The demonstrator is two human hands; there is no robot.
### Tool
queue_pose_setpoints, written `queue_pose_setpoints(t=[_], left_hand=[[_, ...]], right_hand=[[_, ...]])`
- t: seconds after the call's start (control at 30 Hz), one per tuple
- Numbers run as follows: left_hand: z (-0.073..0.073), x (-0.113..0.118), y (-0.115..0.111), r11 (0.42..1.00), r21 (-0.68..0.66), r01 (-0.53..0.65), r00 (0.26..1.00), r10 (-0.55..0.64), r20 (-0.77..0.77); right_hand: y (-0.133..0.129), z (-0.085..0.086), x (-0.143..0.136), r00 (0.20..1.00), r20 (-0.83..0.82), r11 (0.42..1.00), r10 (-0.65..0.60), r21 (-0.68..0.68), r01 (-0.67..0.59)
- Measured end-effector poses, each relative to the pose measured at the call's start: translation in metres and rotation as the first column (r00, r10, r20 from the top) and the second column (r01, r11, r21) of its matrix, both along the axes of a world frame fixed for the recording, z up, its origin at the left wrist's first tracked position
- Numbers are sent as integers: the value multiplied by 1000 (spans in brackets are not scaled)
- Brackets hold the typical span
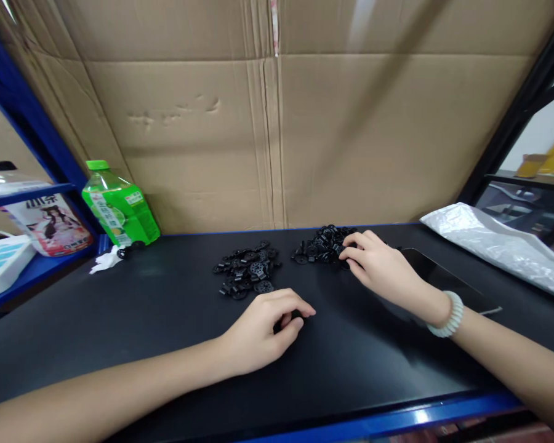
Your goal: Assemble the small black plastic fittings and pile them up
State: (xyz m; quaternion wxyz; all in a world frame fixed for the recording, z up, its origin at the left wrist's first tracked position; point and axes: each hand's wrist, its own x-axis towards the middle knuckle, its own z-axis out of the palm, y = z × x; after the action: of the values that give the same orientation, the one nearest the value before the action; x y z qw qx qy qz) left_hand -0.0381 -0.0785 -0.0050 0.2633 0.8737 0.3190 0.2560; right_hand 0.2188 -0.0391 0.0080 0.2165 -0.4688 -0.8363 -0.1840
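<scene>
On blk tabletop [166, 320], 2 hands [265, 329]

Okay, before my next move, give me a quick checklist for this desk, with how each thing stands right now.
1. Left pile of black plastic parts separate from the right pile: ok, a gap shows between them.
2. Right hand at the right pile: ok.
3. Right hand gripping a part: cannot tell, the fingertips blend into dark pieces.
4. Left hand empty: cannot tell, its curled fingers hide the inside.
5. Flat glossy black panel fully in view: not ok, the right arm hides some.
6. Green bottle capped: ok.
</scene>
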Motion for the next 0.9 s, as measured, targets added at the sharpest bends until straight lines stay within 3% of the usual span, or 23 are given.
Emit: queue_pose_setpoints(t=[0.17, 0.3, 0.43, 0.53, 0.63, 0.7, 0.8, 0.9], left_hand=[[0, 0, -2, 1000, 7, 17, 1000, -17, 1], [-1, -1, -3, 999, 10, 33, 999, -33, 5], [0, -1, -3, 1000, 11, 27, 1000, -27, 16], [1, 0, -3, 1000, -23, -8, 999, 9, 49], [3, 0, 0, 987, -146, -68, 990, 84, 109], [3, 1, 3, 955, -283, -85, 975, 139, 175], [2, 2, 7, 877, -479, -42, 943, 193, 271], [3, 5, 8, 801, -599, 8, 917, 233, 324]], right_hand=[[8, -2, 6, 983, 179, 998, 44, 44, -53], [12, -5, 7, 986, 157, 998, 52, 28, -57], [13, -1, 7, 995, -9, 994, 101, 49, -101], [6, 3, 1, 928, -324, 982, 183, 93, -161], [-7, 4, -12, 765, -594, 967, 247, 105, -231], [-15, 2, -20, 709, -650, 951, 272, 71, -300], [-23, -4, -29, 720, -561, 888, 408, 61, -455], [-27, -10, -34, 689, -412, 780, 596, 91, -620]])
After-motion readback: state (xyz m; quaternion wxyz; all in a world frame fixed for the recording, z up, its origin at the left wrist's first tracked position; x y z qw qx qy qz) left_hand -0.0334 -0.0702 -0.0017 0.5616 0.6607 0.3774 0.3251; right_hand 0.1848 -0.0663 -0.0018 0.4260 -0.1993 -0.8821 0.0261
